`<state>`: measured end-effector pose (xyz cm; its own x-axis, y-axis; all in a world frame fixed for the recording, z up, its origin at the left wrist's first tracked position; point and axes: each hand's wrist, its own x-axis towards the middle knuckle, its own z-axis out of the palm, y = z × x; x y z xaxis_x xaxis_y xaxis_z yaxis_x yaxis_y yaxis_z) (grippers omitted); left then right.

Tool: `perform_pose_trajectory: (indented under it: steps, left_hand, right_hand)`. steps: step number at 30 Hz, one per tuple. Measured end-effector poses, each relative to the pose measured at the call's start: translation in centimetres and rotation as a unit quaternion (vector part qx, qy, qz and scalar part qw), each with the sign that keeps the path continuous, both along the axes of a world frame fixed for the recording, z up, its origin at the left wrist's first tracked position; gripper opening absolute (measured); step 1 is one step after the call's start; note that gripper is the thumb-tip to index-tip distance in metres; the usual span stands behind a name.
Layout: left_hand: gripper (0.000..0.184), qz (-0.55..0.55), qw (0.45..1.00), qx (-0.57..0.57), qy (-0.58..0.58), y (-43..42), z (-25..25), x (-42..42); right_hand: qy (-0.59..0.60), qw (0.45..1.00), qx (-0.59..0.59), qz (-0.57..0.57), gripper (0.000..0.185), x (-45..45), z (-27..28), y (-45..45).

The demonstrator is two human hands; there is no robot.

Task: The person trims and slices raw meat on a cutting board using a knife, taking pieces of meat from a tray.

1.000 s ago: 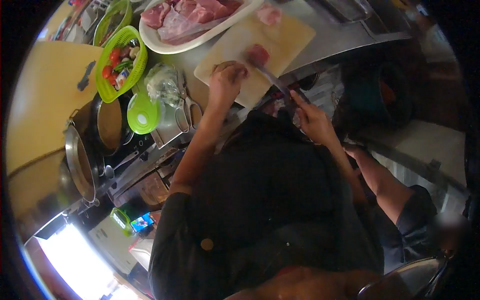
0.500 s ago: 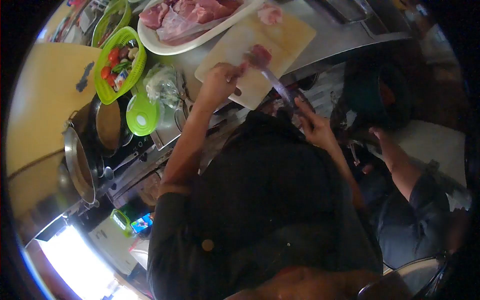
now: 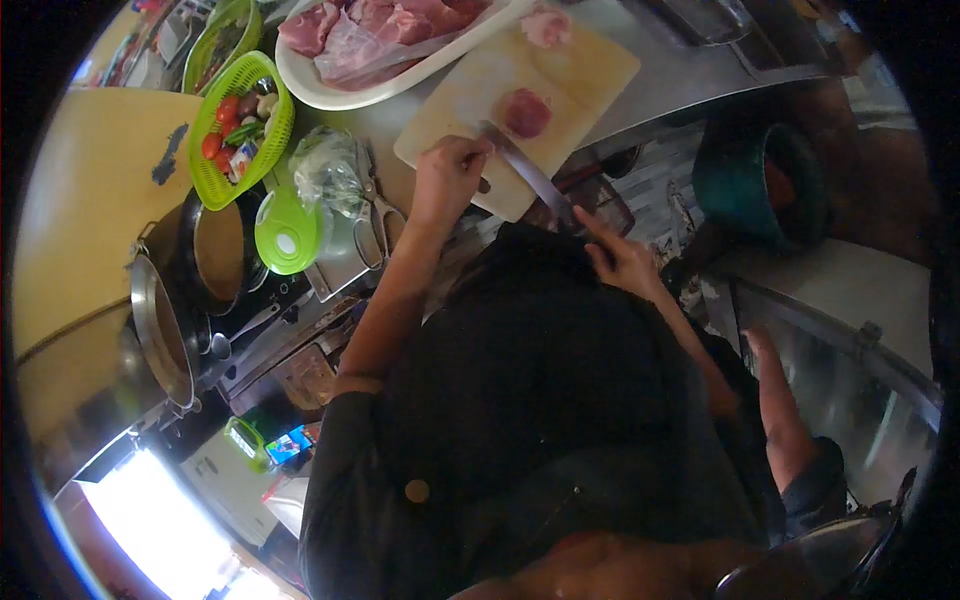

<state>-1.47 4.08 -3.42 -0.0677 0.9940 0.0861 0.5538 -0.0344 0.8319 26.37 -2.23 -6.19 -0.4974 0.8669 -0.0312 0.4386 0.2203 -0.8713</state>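
Observation:
My right hand (image 3: 622, 262) is wrapped round the handle of a long knife (image 3: 533, 177), whose blade reaches over the cutting board (image 3: 590, 85). The blade's tip lies close to my left hand (image 3: 452, 170), whose fingers are pressed together at the board's left edge; what they pinch, if anything, is too small to make out. A round piece of red meat (image 3: 526, 113) lies on the board just beyond the blade. Another pale pink piece (image 3: 546, 27) sits at the board's far edge.
A white tray (image 3: 345, 98) of raw meat stands behind the board. To the left are a green basket (image 3: 200, 165) of vegetables, a green lid (image 3: 285, 230), scissors (image 3: 378, 215) and pans (image 3: 160, 325). At right are a teal bucket (image 3: 735, 180) and another person's arm (image 3: 778, 405).
The knife's blade has come off the round meat and moved left toward my left hand. The other person's arm at the right has shifted down.

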Motion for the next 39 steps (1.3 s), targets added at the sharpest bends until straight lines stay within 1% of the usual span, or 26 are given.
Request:
perform_pose_trajectory:
  steps: [2, 4, 5, 7, 8, 10, 11, 13, 14, 16, 19, 20, 22, 23, 25, 27, 29, 31, 32, 34, 35, 37, 38, 39]
  left_hand:
    - [0.023, 0.021, 0.994, -0.077, -0.071, -0.1, -0.5, -0.3]
    - [0.024, 0.014, 0.995, -0.068, -0.070, 0.1, -1.2, -0.6]
    - [0.025, 0.011, 0.995, -0.064, -0.069, 0.2, -1.5, -0.8]
    - [0.024, 0.009, 0.998, -0.052, -0.016, 0.1, 0.0, -0.5]
    - [0.024, 0.007, 0.999, -0.046, 0.010, 0.0, 0.6, -0.4]
    - [0.023, 0.011, 0.999, -0.044, -0.001, -0.1, 0.9, -0.3]
    - [0.022, 0.013, 0.999, -0.042, -0.007, -0.2, 1.0, -0.3]
    - [0.022, 0.005, 1.000, 0.000, 0.030, 0.0, 0.3, -0.6]
    - [0.021, 0.000, 0.999, 0.020, 0.049, 0.0, 0.0, -0.8]
    - [0.019, 0.009, 1.000, -0.014, 0.025, -0.1, 0.5, -0.6]
    - [0.016, 0.025, 0.998, -0.048, -0.017, -0.2, 0.3, -0.4]
    - [0.015, 0.031, 0.997, -0.056, -0.032, -0.2, 0.1, -0.4]
    - [0.015, 0.032, 0.999, -0.017, 0.008, -0.5, 0.0, -0.2]
    - [0.015, 0.032, 0.999, 0.002, 0.028, -0.5, -0.1, -0.1]
    - [0.017, 0.037, 0.999, 0.020, 0.028, -0.5, -0.2, -0.1]
    - [0.018, 0.049, 0.998, 0.027, 0.038, -0.4, -1.0, -0.4]
    - [0.017, 0.066, 0.996, 0.025, 0.060, 0.2, -2.4, -1.0]
    - [0.019, 0.069, 0.992, 0.073, 0.072, 0.4, -2.1, -1.1]
    - [0.020, 0.069, 0.990, 0.098, 0.079, 0.5, -1.7, -1.1]
    - [0.021, 0.049, 0.994, 0.093, 0.038, 0.9, -1.2, -1.0]
    - [0.023, 0.039, 0.995, 0.090, 0.017, 1.1, -0.9, -0.8]
    - [0.025, 0.003, 0.976, 0.131, 0.175, 1.4, -0.4, -0.2]
    - [0.026, -0.015, 0.955, 0.153, 0.254, 1.6, 0.0, 0.0]
    - [0.026, -0.036, 0.962, 0.088, 0.255, 1.9, 0.0, 0.2]
  right_hand:
    - [-0.005, 0.999, 0.031, 0.006, 0.060, -0.4, -0.1, 0.3]
    - [-0.011, 0.998, 0.058, 0.003, 0.058, -1.2, 0.1, 0.5]
    - [-0.023, 0.999, 0.024, 0.001, 0.056, -1.7, 0.2, 0.8]
    - [-0.046, 0.998, -0.043, -0.002, 0.053, -3.1, 0.7, 1.9]
    - [-0.037, 0.998, -0.042, -0.010, 0.051, -4.0, 0.8, 2.6]
    - [-0.019, 0.999, -0.040, -0.025, 0.046, -5.7, 1.0, 3.9]
    - [-0.022, 0.999, -0.034, -0.022, 0.047, -6.3, 0.9, 4.4]
    - [-0.028, 0.999, -0.024, -0.017, 0.048, -6.9, 0.7, 5.0]
    - [-0.027, 0.999, -0.040, -0.016, 0.049, -6.8, 0.8, 4.9]
    - [-0.025, 0.997, -0.070, -0.014, 0.050, -6.0, 1.0, 4.4]
    - [-0.034, 0.998, -0.049, 0.004, 0.051, -4.2, 0.0, 3.2]
    - [-0.035, 0.998, -0.059, 0.010, 0.052, -3.6, -0.1, 2.9]
    - [-0.037, 0.996, -0.077, 0.020, 0.052, -2.8, 0.6, 2.3]
    - [-0.014, 0.996, -0.087, 0.023, 0.052, -2.3, 0.8, 2.0]
    - [0.032, 0.993, -0.106, 0.030, 0.052, -1.3, 0.9, 1.5]
    - [0.006, 0.998, -0.031, 0.050, 0.054, -0.1, 0.0, 1.1]
    - [0.007, 0.998, -0.019, 0.058, 0.054, 1.3, -0.5, 0.6]
    - [0.034, 0.995, -0.069, 0.058, 0.054, 2.2, 1.3, 0.4]
    - [0.011, 0.994, -0.095, 0.048, 0.053, 2.6, 2.6, 0.4]
    - [-0.033, 0.988, -0.147, 0.024, 0.051, 3.4, 5.4, 0.4]
    - [-0.040, 0.988, -0.150, 0.003, 0.050, 3.8, 6.4, 0.3]
    - [-0.051, 0.989, -0.137, -0.038, 0.050, 4.6, 7.5, 0.2]
    - [-0.055, 0.990, -0.120, -0.059, 0.050, 5.0, 7.6, 0.2]
    - [-0.055, 0.992, -0.082, -0.079, 0.050, 5.5, 7.0, 0.2]
